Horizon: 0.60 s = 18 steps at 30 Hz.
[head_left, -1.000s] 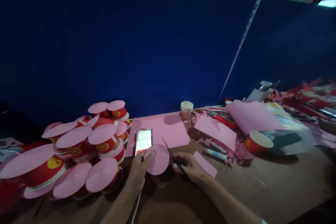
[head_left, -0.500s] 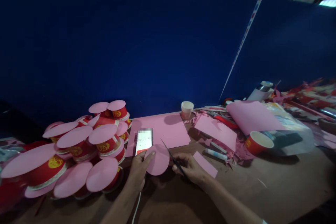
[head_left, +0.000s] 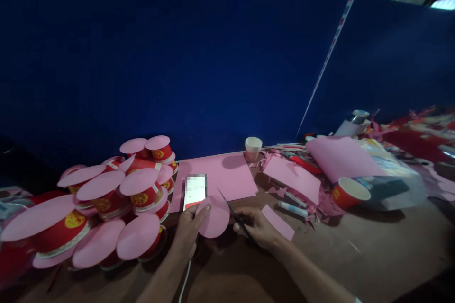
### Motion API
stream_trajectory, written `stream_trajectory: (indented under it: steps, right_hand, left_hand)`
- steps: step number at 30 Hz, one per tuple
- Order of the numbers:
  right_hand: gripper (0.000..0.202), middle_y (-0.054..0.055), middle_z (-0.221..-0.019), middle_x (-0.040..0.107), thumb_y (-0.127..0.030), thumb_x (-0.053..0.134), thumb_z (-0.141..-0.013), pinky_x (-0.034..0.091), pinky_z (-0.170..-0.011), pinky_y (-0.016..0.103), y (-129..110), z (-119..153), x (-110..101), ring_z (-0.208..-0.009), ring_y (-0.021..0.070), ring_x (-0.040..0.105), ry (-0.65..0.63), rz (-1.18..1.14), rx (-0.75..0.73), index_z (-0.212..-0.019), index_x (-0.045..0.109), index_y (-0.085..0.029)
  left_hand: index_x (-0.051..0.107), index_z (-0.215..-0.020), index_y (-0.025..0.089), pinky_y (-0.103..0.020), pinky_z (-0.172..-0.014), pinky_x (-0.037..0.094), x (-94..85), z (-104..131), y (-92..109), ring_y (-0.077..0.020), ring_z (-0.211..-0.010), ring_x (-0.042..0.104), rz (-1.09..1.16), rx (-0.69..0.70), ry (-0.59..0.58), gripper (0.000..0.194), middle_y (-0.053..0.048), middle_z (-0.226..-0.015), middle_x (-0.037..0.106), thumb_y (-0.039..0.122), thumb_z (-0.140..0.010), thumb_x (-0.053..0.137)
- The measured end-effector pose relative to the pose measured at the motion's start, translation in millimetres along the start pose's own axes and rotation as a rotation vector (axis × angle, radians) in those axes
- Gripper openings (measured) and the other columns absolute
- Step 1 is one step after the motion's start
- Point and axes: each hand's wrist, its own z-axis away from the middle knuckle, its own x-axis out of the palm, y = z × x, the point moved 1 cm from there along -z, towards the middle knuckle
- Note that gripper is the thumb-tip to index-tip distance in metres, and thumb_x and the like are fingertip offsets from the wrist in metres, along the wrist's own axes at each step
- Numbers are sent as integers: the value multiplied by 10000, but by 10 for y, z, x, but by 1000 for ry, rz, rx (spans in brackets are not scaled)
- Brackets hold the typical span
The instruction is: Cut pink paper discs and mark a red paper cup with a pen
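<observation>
Blue wall [head_left: 177,66] rising behind, with a striped band running along its top; brown tabletop [head_left: 355,265] stretching out below, lighting dim.

Left hand [head_left: 188,228]: holding up a pink disc [head_left: 217,222], thumb pressing on its face, fingers clamping it at the left edge. Disc hanging over the near side of the tabletop, between the two hands, just in front of the phone [head_left: 195,194].

Right hand [head_left: 256,227]: gripping dark scissors [head_left: 239,220], fingers closing round the handles. Blades pointing up and leftward beside the disc's right edge; cannot tell whether they are touching it or how far they are parting.

Phone lying screen-up, glowing, on large pink sheets [head_left: 227,177]; white cable [head_left: 184,284] trailing below the left hand. Pale cup [head_left: 252,150] standing at the sheets' far right corner.

Left side: red drums [head_left: 103,204] with gold emblems crowding together, pink rounds topping them, some piling on others.

Right side: small pink card [head_left: 278,222] lying just beyond the right hand, near a marker [head_left: 292,209] and pink scraps [head_left: 329,204]. Red cup [head_left: 351,194] leaning near a clear bag [head_left: 401,194]; broad pink sheet [head_left: 343,157] partly covering the bag. Farther clutter blurring.
</observation>
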Motion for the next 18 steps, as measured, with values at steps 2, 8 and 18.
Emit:
stream_trajectory:
  steps: [2, 8, 18]
  right_hand:
    - [317, 13, -778, 638, -375, 644, -761, 399, -577, 206, -15, 1, 3, -653, 114, 533, -2, 11, 3, -996, 658, -163]
    - [358, 32, -814, 655, -401, 640, -758, 432, -631, 230, -25, 5, 1, -727, 148, 573, -3, 28, -7, -1021, 653, -159]
    - [397, 47, -815, 659, -428, 636, -749, 457, -666, 272, -29, 8, -13, -755, 181, 586, 1, 49, -6, -1029, 654, -148]
  left_hand:
    - [688, -864, 93, -251, -592, 468, 0, 0, -5, -150, -602, 600, -6, 2, -10, 376, -43, -645, 680, 365, -608, 734]
    - [686, -881, 99, -265, -604, 476, 17, 9, 18, -164, -604, 614, -6, -11, -15, 395, -45, -660, 690, 375, -603, 734]
    - [689, -854, 94, -261, -563, 468, 29, 26, 44, -162, -574, 606, -10, -18, 4, 401, -39, -623, 678, 387, -585, 742]
